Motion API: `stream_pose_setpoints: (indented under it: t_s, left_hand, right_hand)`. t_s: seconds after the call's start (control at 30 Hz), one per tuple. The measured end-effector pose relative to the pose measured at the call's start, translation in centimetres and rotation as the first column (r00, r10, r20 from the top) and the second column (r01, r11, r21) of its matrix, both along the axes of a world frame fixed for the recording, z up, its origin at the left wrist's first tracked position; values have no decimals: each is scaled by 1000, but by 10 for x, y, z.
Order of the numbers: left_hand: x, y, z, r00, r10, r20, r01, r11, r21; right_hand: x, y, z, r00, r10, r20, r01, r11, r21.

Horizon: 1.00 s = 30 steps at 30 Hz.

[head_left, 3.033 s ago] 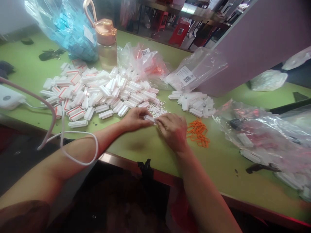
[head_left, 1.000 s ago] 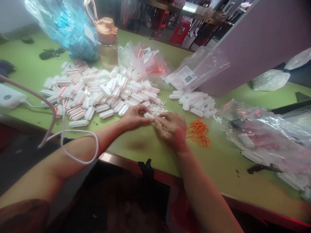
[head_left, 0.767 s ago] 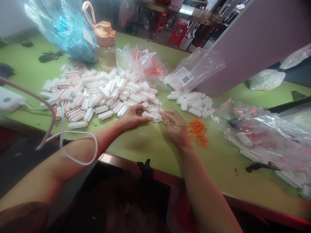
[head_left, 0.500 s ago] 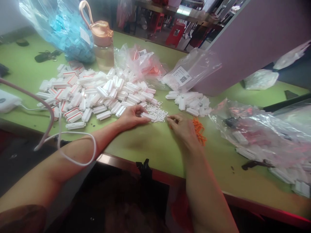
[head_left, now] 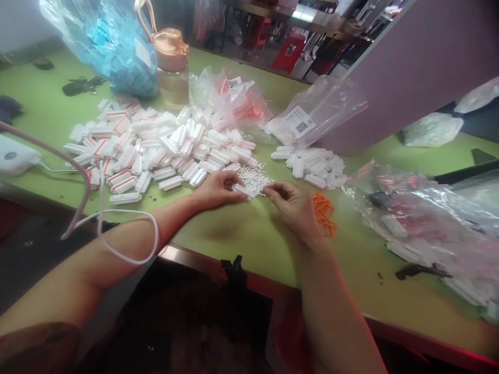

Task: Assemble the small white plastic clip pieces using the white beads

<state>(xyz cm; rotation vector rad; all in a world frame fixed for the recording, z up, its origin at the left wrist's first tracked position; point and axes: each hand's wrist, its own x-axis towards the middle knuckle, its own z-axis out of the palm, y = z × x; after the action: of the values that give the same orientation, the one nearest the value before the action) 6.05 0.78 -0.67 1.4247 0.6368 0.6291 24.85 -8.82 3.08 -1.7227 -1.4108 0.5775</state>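
Note:
My left hand (head_left: 219,190) is closed on a white plastic casing (head_left: 242,190), pinched between thumb and fingers just above the table. Beside it lies a heap of tiny white plastic pins (head_left: 254,178). My right hand (head_left: 286,202) has thumb and forefinger pressed together at the heap's right edge; anything between those fingertips is too small to name. Thin orange plastic pieces (head_left: 325,214) lie just right of my right hand. A large pile of white casings (head_left: 156,143), some with red-orange strips, spreads behind and left of my left hand.
A smaller group of white casings (head_left: 315,166) lies behind my right hand. Further back stand a bottle (head_left: 171,67) and a bag of blue pieces (head_left: 120,57). At right is a clear bag (head_left: 424,208) over more casings. A white cable (head_left: 150,249) loops above my left forearm.
The view has shifted slightly, so the table's things appear a little further right. My right fingertips have moved slightly left, closer to the white pins and the casing. My left hand keeps its grip.

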Motion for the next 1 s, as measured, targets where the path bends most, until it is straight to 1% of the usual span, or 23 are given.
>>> stream_pose_setpoints:
  t_s: [0.07, 0.2, 0.27, 0.37, 0.47, 0.6, 0.77, 0.83, 0.9, 0.93, 1.0]
  left_hand:
    - [0, -2, 3, 1000, -20, 5, 20, 1000, -16]
    - [-1, -4, 10, 999, -29, -29, 30, 999, 21]
    - [-1, -4, 12, 998, -30, -46, 32, 998, 45]
    - [-2, -5, 14, 998, -41, -44, 43, 997, 56]
    - [-1, -5, 13, 999, -36, -33, 38, 998, 55]
    - [0, -4, 8, 1000, -8, -9, 8, 1000, 24]
    - [-2, -1, -3, 999, 24, 28, -23, 999, -39]
    - [-2, 0, -5, 998, 34, 46, -31, 997, -70]
    - [-1, 1, -4, 995, 50, 85, -40, 993, -115]
    - [0, 1, -3, 993, 61, 105, -47, 990, -135]
    - [1, 1, -2, 988, 100, 120, -82, 985, -149]
  right_hand:
    - [-9, 1, -4, 999, 37, -31, -35, 998, 61]
    - [-20, 3, -11, 995, 81, 54, -90, 977, 193]
    - [-21, 4, -12, 992, 81, 92, -100, 969, 224]
    - [-22, 4, -13, 986, 80, 147, -113, 967, 229]
    - [-24, 3, -12, 966, 70, 250, -126, 968, 215]
    - [-27, 2, -7, 900, 58, 431, -144, 975, 170]
    - [-29, -1, -2, 826, 108, 554, -209, 970, 123]
    - [-29, -1, -1, 829, 131, 544, -227, 967, 114]
    - [-26, -1, 0, 883, 144, 448, -225, 965, 133]
    - [-23, 0, 0, 916, 130, 379, -201, 967, 157]
    - [-14, 1, -1, 963, 58, 263, -111, 975, 192]
